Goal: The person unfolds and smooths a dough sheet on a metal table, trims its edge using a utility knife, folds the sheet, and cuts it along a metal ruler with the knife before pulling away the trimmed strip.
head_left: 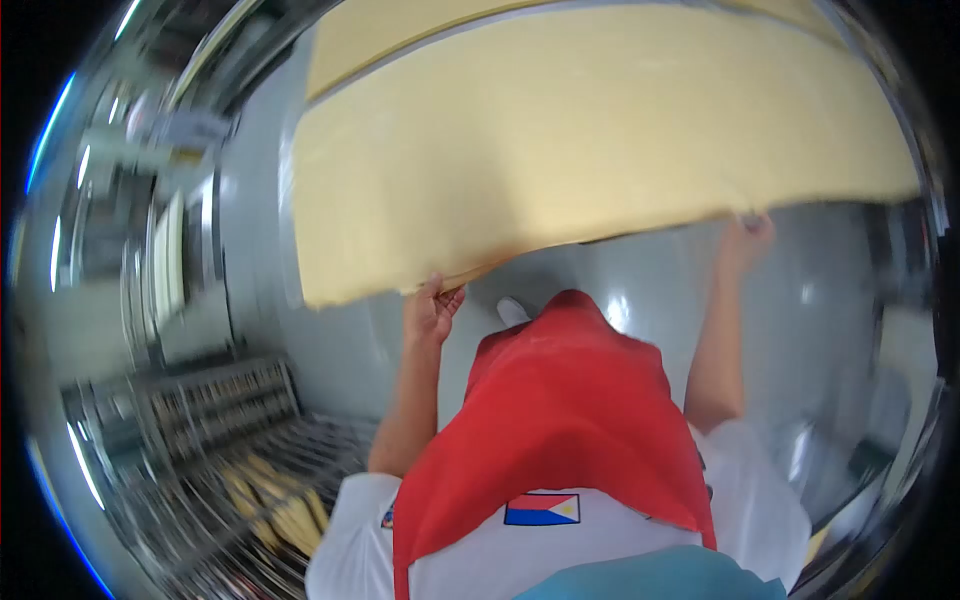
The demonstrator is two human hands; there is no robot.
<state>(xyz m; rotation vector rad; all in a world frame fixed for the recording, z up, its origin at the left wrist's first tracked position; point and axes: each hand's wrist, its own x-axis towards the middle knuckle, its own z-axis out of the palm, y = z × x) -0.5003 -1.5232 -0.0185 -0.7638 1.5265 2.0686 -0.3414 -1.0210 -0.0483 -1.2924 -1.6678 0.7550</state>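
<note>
A large pale yellow sheet (600, 130) spreads across the upper middle of the head view; I cannot make out its material. My left hand (433, 312) is closed on its near edge toward the left, the thumb on top and the other fingers curled below. Farther right, my right hand (748, 240) grips the same edge, slightly blurred. Between the two hands the edge sags and ripples a little. The fingertips beneath the sheet are hidden.
At lower left stands a metal rack (215, 400) with bars, and long yellowish pieces (275, 500) lie on it. Another yellow sheet (375, 40) is beyond the near one. Shiny grey floor (600, 270) shows below. My red apron (570, 420) fills the lower middle.
</note>
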